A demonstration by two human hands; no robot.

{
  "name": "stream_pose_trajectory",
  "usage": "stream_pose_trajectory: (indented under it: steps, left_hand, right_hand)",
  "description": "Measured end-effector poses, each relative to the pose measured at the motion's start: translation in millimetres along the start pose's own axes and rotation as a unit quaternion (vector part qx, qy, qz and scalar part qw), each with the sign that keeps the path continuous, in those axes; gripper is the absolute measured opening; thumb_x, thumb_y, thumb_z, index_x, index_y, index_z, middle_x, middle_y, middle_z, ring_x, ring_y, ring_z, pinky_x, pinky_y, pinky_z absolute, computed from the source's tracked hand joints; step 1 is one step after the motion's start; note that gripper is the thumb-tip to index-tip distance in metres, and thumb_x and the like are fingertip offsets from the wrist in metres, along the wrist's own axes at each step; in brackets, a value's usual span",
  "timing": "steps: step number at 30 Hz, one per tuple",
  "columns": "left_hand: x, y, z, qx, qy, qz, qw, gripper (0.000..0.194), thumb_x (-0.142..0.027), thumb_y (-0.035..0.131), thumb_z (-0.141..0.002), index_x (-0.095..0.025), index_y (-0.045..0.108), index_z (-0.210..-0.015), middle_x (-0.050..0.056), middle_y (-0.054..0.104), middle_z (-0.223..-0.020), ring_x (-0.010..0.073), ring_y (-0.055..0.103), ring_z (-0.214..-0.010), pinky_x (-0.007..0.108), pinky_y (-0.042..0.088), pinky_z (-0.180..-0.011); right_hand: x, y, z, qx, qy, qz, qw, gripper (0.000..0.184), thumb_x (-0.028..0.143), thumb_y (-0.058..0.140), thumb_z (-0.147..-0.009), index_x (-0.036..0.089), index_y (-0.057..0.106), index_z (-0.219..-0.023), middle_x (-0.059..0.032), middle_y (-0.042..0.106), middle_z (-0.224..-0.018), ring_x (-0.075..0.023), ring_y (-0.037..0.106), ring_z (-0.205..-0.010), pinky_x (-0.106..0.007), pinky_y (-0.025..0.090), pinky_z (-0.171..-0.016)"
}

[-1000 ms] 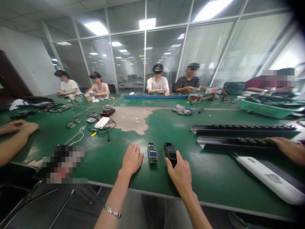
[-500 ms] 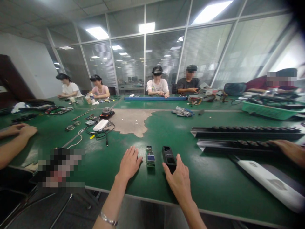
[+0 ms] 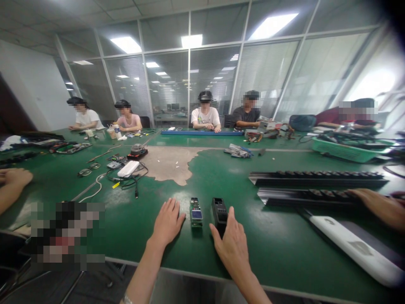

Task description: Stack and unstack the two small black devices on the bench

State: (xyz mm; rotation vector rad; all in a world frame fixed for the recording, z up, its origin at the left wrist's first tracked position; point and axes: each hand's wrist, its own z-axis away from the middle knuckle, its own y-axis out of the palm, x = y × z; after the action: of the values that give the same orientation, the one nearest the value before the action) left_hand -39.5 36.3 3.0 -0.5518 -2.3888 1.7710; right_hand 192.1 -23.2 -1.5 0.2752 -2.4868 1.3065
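Observation:
A small green circuit board with a dark blue screen (image 3: 196, 214) lies on the green table between my hands. To its left my left hand (image 3: 168, 219) rests flat on the tabletop, fingers stretched out and apart from the board. A black plastic casing with cut-out openings (image 3: 219, 211) lies to the right of the board. My right hand (image 3: 232, 242) is at the casing's near right side, thumb and fingers spread. Its fingers hide part of the casing; whether they touch it I cannot tell.
Two long black rails (image 3: 316, 195) lie to the right, with another person's hand (image 3: 379, 207) on the nearer one. A long white panel (image 3: 348, 245) sits below them. Left are a white box with cables (image 3: 128, 169) and another person's hands (image 3: 17, 180). A green basket (image 3: 341, 151) stands far right.
The view has shifted slightly, so most things sit a little further left and lower. Both hands stay beside the board and casing; the right thumb and fingers look slightly more spread.

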Motion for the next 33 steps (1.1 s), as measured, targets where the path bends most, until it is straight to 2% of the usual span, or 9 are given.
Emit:
stream_pose_trajectory:
  steps: [4,9,12,17,23,33]
  left_hand:
    - [0.8,1.0,-0.2,-0.003,0.001,-0.004,1.000,0.059,-0.050,0.030,-0.099,-0.012,0.046,-0.141,0.016,0.041,-0.150,0.0288,0.032,-0.142,0.049,0.028,-0.117]
    - [1.0,1.3,0.0,-0.007,0.003,-0.006,1.000,0.059,-0.051,0.030,-0.099,-0.012,0.047,-0.141,0.015,0.043,-0.149,0.0290,0.034,-0.141,0.049,0.029,-0.116]
    - [0.2,0.3,0.4,-0.007,0.003,-0.007,1.000,0.058,-0.050,0.031,-0.099,-0.013,0.047,-0.141,0.015,0.042,-0.150,0.0289,0.034,-0.141,0.050,0.029,-0.116]
    - [-0.3,-1.1,1.0,-0.001,0.000,-0.004,1.000,0.058,-0.049,0.031,-0.099,-0.012,0.046,-0.141,0.016,0.042,-0.150,0.0282,0.032,-0.142,0.049,0.029,-0.116]
    - [0.1,0.1,1.1,-0.006,0.001,-0.007,1.000,0.057,-0.049,0.031,-0.099,-0.013,0.046,-0.141,0.015,0.041,-0.150,0.0279,0.032,-0.142,0.050,0.029,-0.116]
    - [0.5,-0.4,1.3,-0.010,-0.001,0.010,1.000,0.057,-0.049,0.029,-0.099,-0.014,0.047,-0.140,0.015,0.041,-0.150,0.0281,0.032,-0.142,0.049,0.029,-0.116]
  right_hand:
    - [1.4,-1.2,0.6,-0.003,0.002,-0.002,1.000,0.077,0.049,0.039,-0.095,0.005,0.013,-0.153,-0.0237,0.050,-0.133,-0.0346,0.051,-0.115,-0.047,0.045,-0.091]
    - [-3.1,3.3,0.4,-0.030,0.009,-0.024,0.999,0.072,0.044,0.035,-0.097,0.001,0.016,-0.151,-0.0255,0.053,-0.127,-0.0349,0.052,-0.113,-0.048,0.045,-0.092]
    - [-4.2,3.3,1.1,-0.040,0.019,-0.041,0.998,0.074,0.045,0.036,-0.096,0.000,0.017,-0.150,-0.0261,0.051,-0.129,-0.0358,0.052,-0.112,-0.049,0.044,-0.093]
    - [-3.1,-1.0,0.5,-0.029,0.036,-0.084,0.995,0.078,0.049,0.041,-0.093,0.004,0.016,-0.152,-0.0220,0.054,-0.128,-0.0353,0.052,-0.110,-0.050,0.044,-0.094]
    - [-4.6,-0.5,-1.9,-0.022,0.055,-0.083,0.995,0.086,0.055,0.048,-0.089,0.002,0.019,-0.151,-0.0223,0.055,-0.126,-0.0353,0.051,-0.110,-0.050,0.043,-0.095]
    - [-7.0,6.0,-1.3,-0.042,-0.001,-0.042,0.998,0.075,0.054,0.045,-0.091,0.002,0.035,-0.144,-0.0219,0.055,-0.130,-0.0346,0.052,-0.114,-0.048,0.042,-0.098]
